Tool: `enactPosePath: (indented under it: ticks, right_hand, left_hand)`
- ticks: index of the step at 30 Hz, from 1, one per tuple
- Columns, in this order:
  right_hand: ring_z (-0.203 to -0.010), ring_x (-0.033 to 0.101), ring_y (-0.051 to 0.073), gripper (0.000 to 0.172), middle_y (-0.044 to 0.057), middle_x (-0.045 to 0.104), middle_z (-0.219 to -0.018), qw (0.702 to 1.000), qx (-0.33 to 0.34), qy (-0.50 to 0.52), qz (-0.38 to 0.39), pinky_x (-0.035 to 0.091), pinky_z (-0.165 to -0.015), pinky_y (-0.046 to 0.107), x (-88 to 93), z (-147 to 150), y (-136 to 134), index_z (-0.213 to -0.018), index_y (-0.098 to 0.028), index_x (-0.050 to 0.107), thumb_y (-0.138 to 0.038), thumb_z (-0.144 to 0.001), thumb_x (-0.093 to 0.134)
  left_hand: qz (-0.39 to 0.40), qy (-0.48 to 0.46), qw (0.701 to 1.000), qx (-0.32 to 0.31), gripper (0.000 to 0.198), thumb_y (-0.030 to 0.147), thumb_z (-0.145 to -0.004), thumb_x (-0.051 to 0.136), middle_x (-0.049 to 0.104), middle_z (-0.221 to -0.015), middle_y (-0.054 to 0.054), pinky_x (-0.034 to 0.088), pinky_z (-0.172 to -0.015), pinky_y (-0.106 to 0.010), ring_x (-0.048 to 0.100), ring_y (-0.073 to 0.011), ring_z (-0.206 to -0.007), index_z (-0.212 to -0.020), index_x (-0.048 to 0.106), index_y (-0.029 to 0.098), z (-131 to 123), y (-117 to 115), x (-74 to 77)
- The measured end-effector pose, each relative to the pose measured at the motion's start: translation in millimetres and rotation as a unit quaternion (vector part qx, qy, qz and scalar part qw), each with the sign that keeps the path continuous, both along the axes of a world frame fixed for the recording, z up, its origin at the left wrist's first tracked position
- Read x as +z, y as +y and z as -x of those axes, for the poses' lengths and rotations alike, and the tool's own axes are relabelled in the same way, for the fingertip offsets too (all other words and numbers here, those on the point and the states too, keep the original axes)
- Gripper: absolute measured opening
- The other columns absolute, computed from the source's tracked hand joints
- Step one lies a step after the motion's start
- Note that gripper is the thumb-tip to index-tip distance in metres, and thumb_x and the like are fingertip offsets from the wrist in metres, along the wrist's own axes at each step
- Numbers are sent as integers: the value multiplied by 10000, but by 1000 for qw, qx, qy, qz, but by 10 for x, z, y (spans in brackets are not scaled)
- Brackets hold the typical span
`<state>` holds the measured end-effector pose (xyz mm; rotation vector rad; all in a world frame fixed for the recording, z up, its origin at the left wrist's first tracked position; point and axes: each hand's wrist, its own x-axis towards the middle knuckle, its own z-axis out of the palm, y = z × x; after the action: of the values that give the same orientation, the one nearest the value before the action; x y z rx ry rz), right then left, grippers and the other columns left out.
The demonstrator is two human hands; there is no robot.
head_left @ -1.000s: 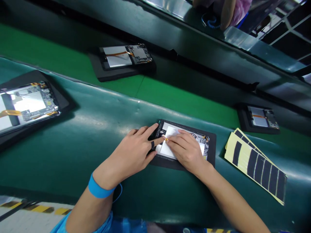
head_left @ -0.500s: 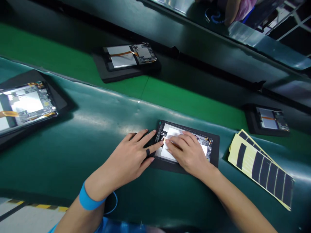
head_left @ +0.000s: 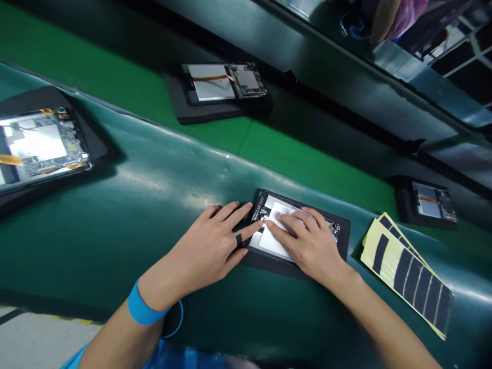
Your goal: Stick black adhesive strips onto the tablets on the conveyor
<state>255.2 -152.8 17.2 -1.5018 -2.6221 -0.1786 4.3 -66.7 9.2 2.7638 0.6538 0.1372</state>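
An opened tablet point(head_left: 274, 241) with its white inner plate and circuit board showing lies on a black foam pad point(head_left: 344, 241) on the green mat. My left hand point(head_left: 215, 241), fingers spread, rests at the tablet's left end, its index fingertip by a small connector point(head_left: 264, 218). A black band circles that finger, and a blue strap point(head_left: 144, 306) with a cord is round the wrist. My right hand point(head_left: 311, 236) lies over the white plate with fingers stretched out, the index tip close to the same connector. The right part of the board is partly covered by this hand.
To the right lie yellow sheets point(head_left: 407, 277) with black adhesive strips. Another opened tablet point(head_left: 42, 146) sits on a pad at the left. Two more, one tablet point(head_left: 226, 84) at the back and one tablet point(head_left: 430, 200) at far right, rest on the green belt point(head_left: 284, 159). A person's arm point(head_left: 384, 20) shows beyond.
The view has shifted and tilted slightly. My right hand's fingers are straighter and its index tip has come nearer the connector. The tablet on the belt at the back appears farther right.
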Motion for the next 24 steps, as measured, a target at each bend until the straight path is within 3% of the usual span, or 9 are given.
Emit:
enactPosePath:
  ticks: [24]
  right_hand:
    - [-1096,527,268,439,71,691,-1205,999,31,-19,18,370,-1044,492,32,-88,39,-1355,-213,613,-114,-934,540]
  left_hand:
    - [-10,-18,1000,5,537,352,-948,620,540,-1486,-143,465,-938,-499,542,-382,-1272,-1474,522,303,-39,-18,3]
